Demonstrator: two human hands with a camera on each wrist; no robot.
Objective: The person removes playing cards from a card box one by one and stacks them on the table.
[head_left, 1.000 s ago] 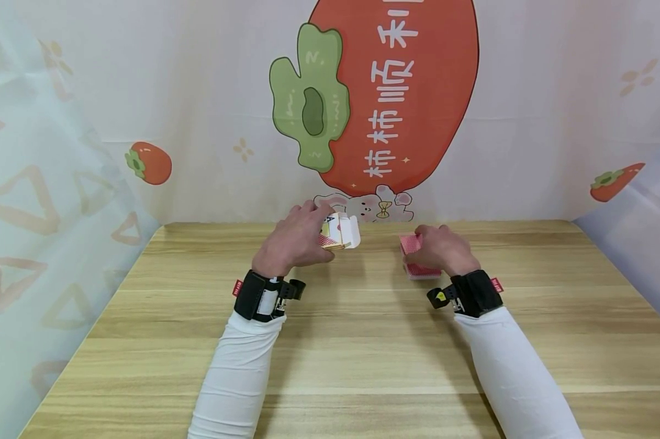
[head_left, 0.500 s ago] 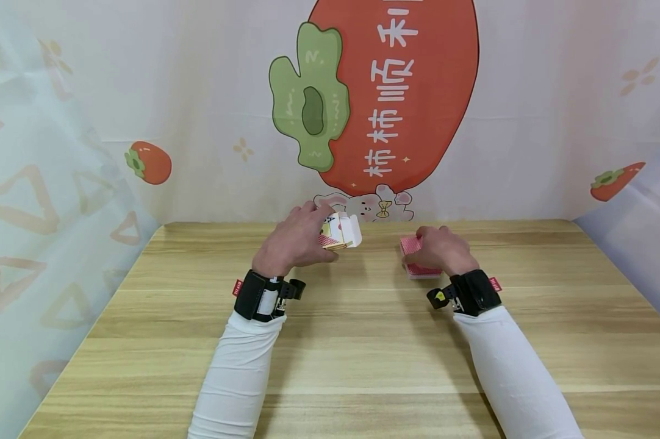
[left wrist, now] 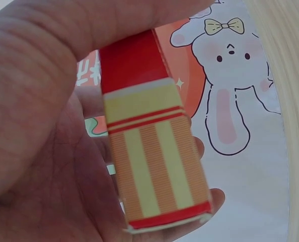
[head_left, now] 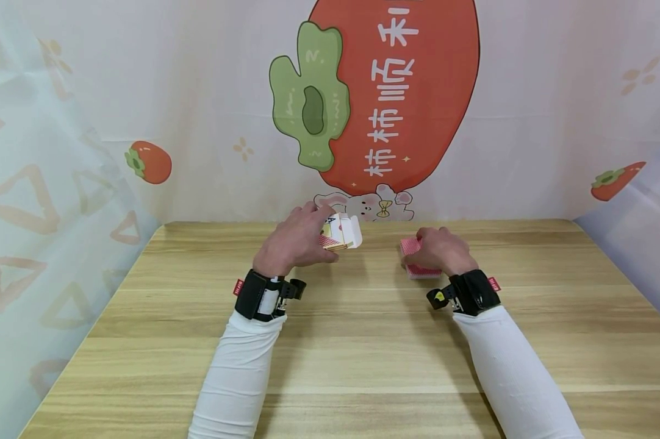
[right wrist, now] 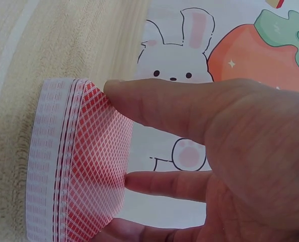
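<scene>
My left hand (head_left: pixel 291 241) holds a playing card box (head_left: pixel 337 234) up off the table, its white end flap (head_left: pixel 354 231) folded out to the right. The left wrist view shows the narrow side of the card box (left wrist: pixel 154 166), red, yellow and orange-striped, with the thumb along its upper end and fingers behind. To the right, a deck of playing cards (head_left: pixel 412 245) with red patterned backs lies on the table. My right hand (head_left: pixel 446 250) grips it from above. In the right wrist view, thumb and fingertips meet the edges of the deck (right wrist: pixel 100 166).
The wooden table (head_left: pixel 352 366) ends at a white printed cloth backdrop (head_left: pixel 209 110) just behind both hands. A black camera strap (head_left: pixel 258 297) sits on the left wrist, another strap (head_left: pixel 475 292) on the right. More cloth (head_left: pixel 50 183) hangs at the left side.
Almost nothing differs. The left hand and card box stay in place apart from a very slight shift, and the right hand keeps its position over the deck.
</scene>
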